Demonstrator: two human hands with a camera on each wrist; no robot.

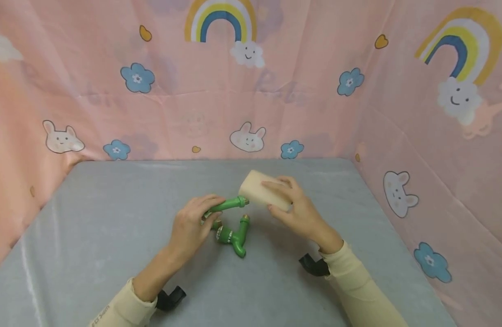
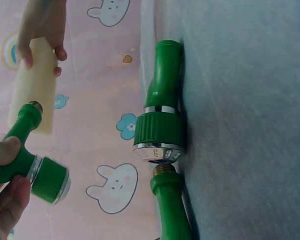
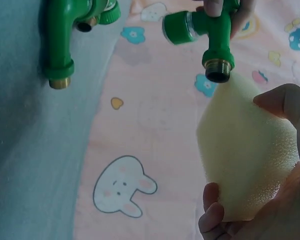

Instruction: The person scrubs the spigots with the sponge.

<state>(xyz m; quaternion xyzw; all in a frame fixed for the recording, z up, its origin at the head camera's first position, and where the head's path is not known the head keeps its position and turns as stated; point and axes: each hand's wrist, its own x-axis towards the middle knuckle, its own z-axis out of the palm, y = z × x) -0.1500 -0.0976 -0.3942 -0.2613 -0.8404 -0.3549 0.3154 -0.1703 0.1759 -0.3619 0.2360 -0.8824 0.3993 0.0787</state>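
My left hand (image 1: 189,222) grips a green tap (image 1: 230,204), holding it above the table with its brass threaded end pointing right. In my right hand (image 1: 304,215) is a cream sponge block (image 1: 260,188), pinched between thumb and fingers. The sponge's left end is close beside the threaded end of the tap, and in the right wrist view the two overlap. Below, a second green tap (image 1: 239,238) lies on the table. A third green tap (image 2: 159,130) lies by it, mostly hidden behind my left hand in the head view.
A grey cloth covers the table (image 1: 111,227). Pink printed fabric (image 1: 173,104) hangs at the back and both sides. Black curved pieces (image 1: 171,298) show at both wrists, beside the cream sleeves (image 1: 365,286).
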